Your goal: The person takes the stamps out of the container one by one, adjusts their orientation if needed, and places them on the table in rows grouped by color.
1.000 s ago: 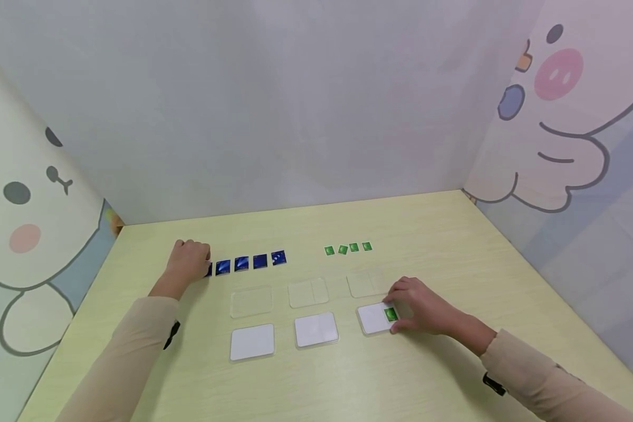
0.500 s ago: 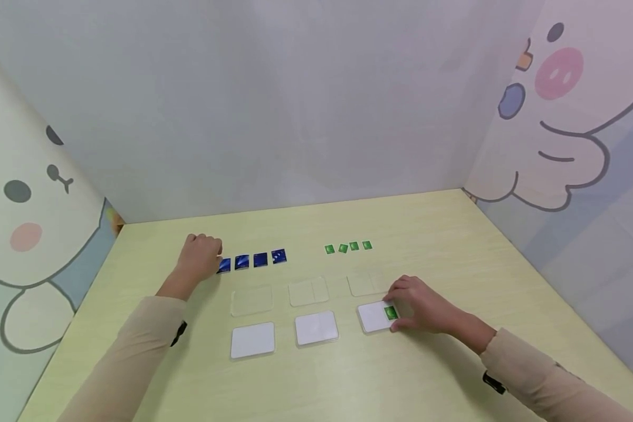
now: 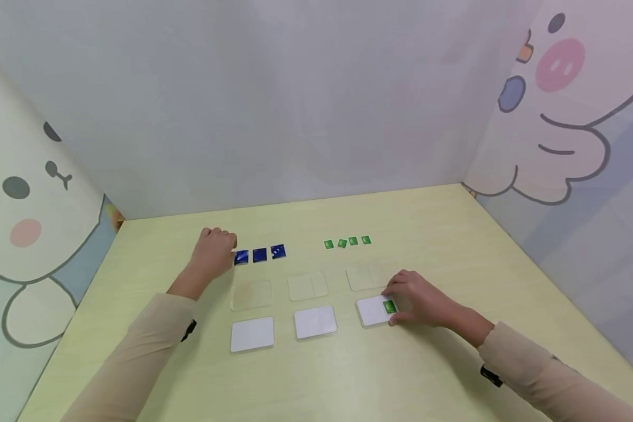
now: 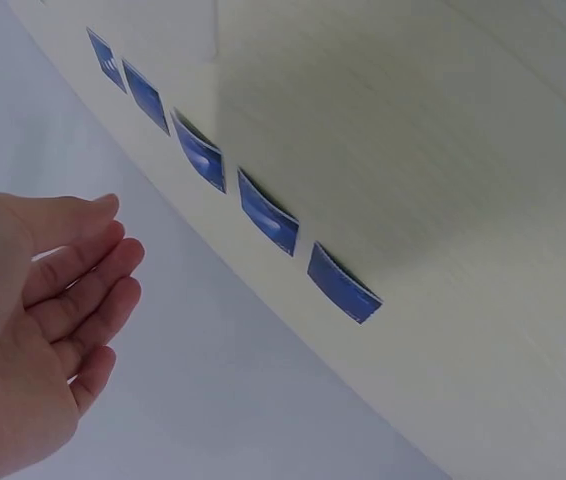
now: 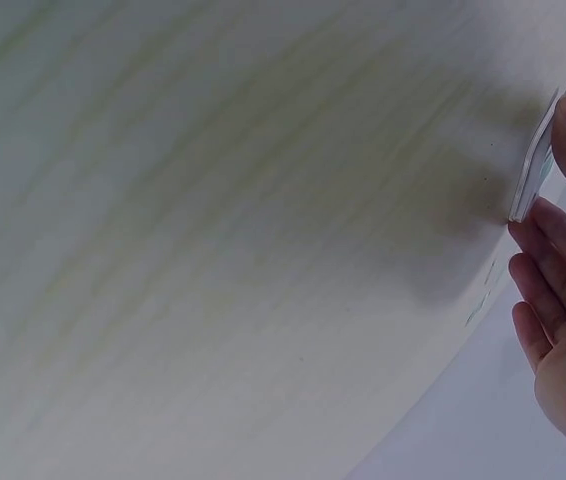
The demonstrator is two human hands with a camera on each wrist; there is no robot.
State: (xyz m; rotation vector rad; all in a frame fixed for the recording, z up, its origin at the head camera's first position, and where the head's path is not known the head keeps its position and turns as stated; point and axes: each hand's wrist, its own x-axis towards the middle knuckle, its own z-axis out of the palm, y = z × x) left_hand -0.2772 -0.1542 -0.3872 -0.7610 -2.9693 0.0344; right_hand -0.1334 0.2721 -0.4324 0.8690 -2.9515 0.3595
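In the head view my left hand (image 3: 213, 251) hovers over the left end of a row of small blue picture squares (image 3: 259, 255), covering part of the row. The left wrist view shows that hand (image 4: 33, 320) with fingers loosely bent, holding nothing, apart from several blue squares (image 4: 268, 220) with slightly curled edges. My right hand (image 3: 417, 296) holds the right end of a white rounded card (image 3: 370, 310), thumb and fingers at opposite edges. A small green square (image 3: 389, 306) lies on that end. In the right wrist view the card (image 5: 535, 165) appears edge-on, like a thin stack.
Two more white cards (image 3: 252, 334) (image 3: 315, 322) lie to the left on the pale wooden table (image 3: 316, 381). Behind them are three clear rounded sheets (image 3: 250, 295). Several green squares (image 3: 353, 241) form a row farther back. A grey wall (image 3: 295, 117) stands behind the table.
My left hand has moved rightward along the row, covering more of the blue squares. The right hand keeps its hold on the white card. The head view has tilted slightly.
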